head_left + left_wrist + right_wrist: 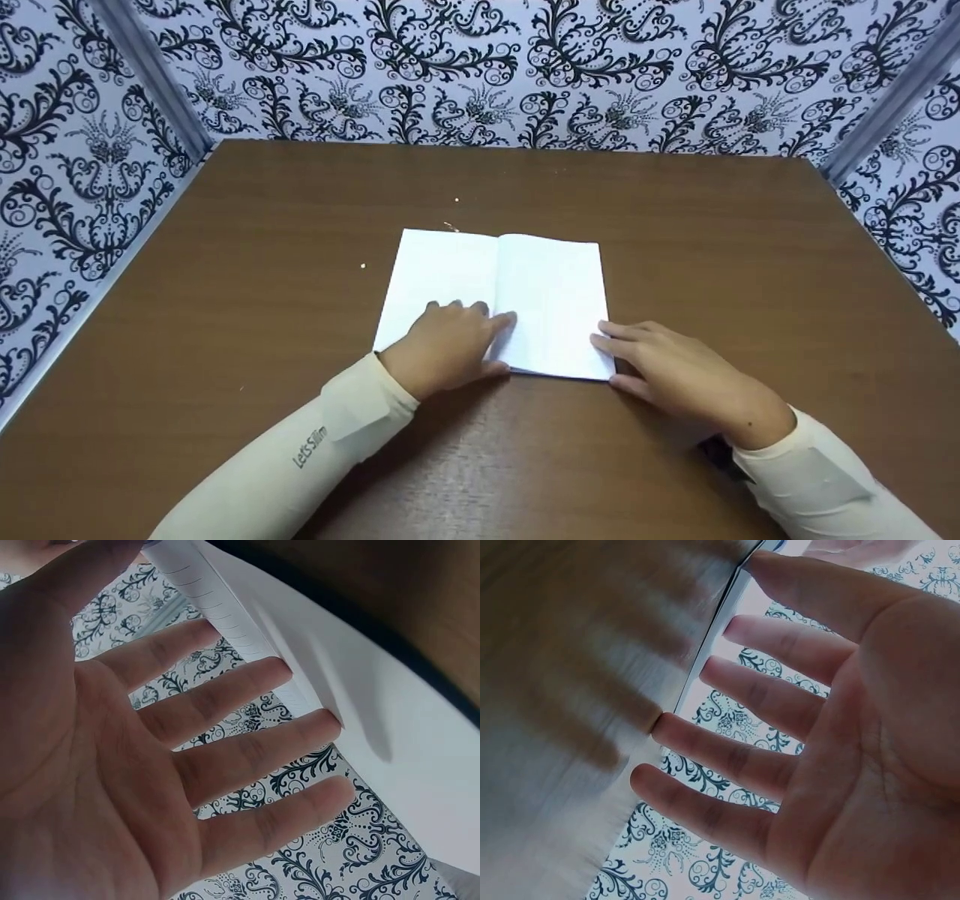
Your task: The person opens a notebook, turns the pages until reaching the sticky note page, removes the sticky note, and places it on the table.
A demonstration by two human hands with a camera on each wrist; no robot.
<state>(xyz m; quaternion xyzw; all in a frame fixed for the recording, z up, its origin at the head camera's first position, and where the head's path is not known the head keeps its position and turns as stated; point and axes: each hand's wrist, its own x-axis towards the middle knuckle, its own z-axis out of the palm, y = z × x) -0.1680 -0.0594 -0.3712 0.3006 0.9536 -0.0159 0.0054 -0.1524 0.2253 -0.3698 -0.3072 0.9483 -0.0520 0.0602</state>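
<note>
We see the left hand point(448, 346) with its fingers straight — they rest on an opened ruled notebook point(556, 300), near its middle fold. The right hand point(679, 367), fingers also extended, touches the notebook's right edge. The notebook lies on a brown table point(705, 225) — behind it we see black-and-white floral wallpaper point(480, 75).

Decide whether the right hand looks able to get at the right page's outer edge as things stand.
Likely yes: the right hand is at that edge of the open notebook, and the left hand, near the fold, leaves it free.
</note>
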